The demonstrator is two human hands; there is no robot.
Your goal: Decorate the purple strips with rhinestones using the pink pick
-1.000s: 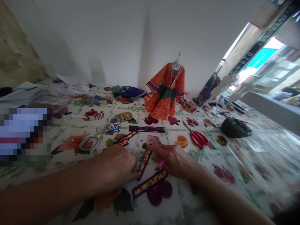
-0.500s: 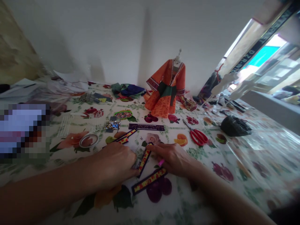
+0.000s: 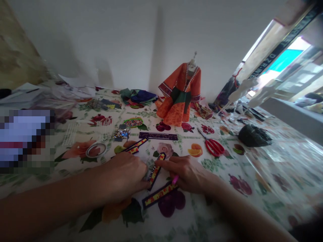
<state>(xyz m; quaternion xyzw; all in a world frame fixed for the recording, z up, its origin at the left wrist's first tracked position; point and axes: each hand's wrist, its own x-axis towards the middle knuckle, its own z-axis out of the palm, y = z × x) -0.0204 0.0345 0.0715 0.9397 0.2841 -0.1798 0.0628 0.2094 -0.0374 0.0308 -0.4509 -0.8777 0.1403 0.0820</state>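
A short yellow-and-red patterned fabric strip with dark purple edges (image 3: pixel 156 170) lies slanted on the table between my hands, small pale beads along its left edge. My left hand (image 3: pixel 127 173) is closed at the strip's lower end, its thumb on the edge; a clear scrap shows beside the knuckles. The index finger of my right hand (image 3: pixel 188 173) presses the strip's upper part. Its other fingers curl round a small pink stick-like object (image 3: pixel 176 179), mostly hidden. Below lies a second patterned strip (image 3: pixel 158 195); more strips (image 3: pixel 136 146) lie beyond my left hand.
Red-handled scissors (image 3: pixel 214 147) and a black bundle (image 3: pixel 254 135) lie to the right. An orange dress on a stand (image 3: pixel 180 90) stands by the wall. A dark beaded strip (image 3: pixel 158 135), bead packet (image 3: pixel 122 133), green-rimmed bead dish (image 3: pixel 133 122) and round ring-like item (image 3: pixel 96 150) lie further back.
My right index finger has shifted left and down along the strip, uncovering its top end. The pink object has moved slightly down. My left hand stays nearly where it was.
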